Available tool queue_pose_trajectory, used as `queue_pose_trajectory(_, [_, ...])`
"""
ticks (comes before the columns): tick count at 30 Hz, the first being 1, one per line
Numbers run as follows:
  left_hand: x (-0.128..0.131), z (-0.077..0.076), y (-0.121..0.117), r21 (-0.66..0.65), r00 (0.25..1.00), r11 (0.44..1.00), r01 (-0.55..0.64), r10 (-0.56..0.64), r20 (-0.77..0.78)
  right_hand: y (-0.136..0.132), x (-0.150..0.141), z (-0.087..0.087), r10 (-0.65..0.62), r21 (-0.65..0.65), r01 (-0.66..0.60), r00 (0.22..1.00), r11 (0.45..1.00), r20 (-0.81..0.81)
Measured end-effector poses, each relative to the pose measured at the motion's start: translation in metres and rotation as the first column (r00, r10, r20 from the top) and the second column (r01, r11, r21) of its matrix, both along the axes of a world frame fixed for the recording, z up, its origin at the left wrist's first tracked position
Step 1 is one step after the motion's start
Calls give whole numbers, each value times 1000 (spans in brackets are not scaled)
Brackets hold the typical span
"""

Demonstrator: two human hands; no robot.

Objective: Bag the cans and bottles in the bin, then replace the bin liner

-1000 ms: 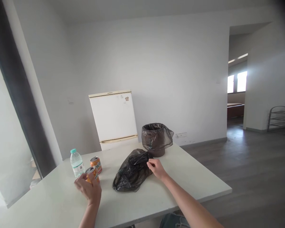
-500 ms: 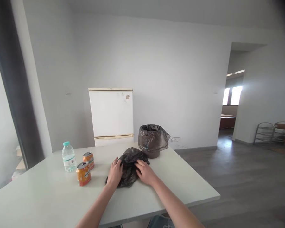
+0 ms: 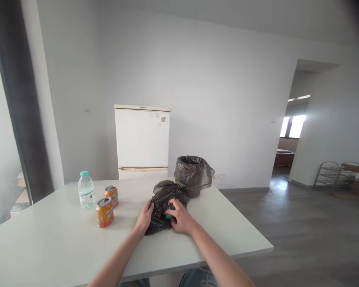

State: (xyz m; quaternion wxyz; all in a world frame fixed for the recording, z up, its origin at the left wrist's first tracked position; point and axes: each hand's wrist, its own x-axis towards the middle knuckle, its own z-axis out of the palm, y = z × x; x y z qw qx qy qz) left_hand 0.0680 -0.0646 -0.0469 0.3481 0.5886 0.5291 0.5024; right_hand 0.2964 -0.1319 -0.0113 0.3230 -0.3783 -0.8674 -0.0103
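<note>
A crumpled black plastic bag (image 3: 167, 191) lies on the white table in front of me. My left hand (image 3: 144, 218) grips its left edge, thumb and fingers closed on the film. My right hand (image 3: 181, 217) reaches into the bag's mouth, its fingers curled around a bottle with a teal cap (image 3: 168, 216); the rest of that bottle is hidden by the bag and fingers. To the left stand two orange drink cans (image 3: 105, 213) and a clear water bottle (image 3: 86, 190) with a teal cap, all upright.
Just behind the bag stands a brown trash bin (image 3: 194, 193) lined with a black bag folded over its rim. The white table (image 3: 62, 239) ends at a right edge above a grey floor. Beyond it are a white fridge (image 3: 142, 139) and a metal rack (image 3: 329, 175).
My left hand went from beside the cans to the bag's left edge. My right hand moved into the bag's opening, where a teal cap now shows between its fingers.
</note>
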Motion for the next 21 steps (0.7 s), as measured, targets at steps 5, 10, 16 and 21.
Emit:
queue_pose_trajectory(5, [-4,3,-2,24,999,999,49,-49,21,4,1,-5,-57,-169,31,987,985,-152])
queue_pose_trajectory(10, [-4,6,-4,99,994,990,103,-105,9,11,7,-1,-149,-200,45,829,979,-539])
queue_pose_trajectory(16, [-6,1,0,132,996,987,87,-82,-45,22,30,3,-305,-265,151,463,952,-832])
queue_pose_trajectory(21, [-6,0,2,106,998,993,53,-49,-43,31,45,-9,-400,-371,185,156,910,-903])
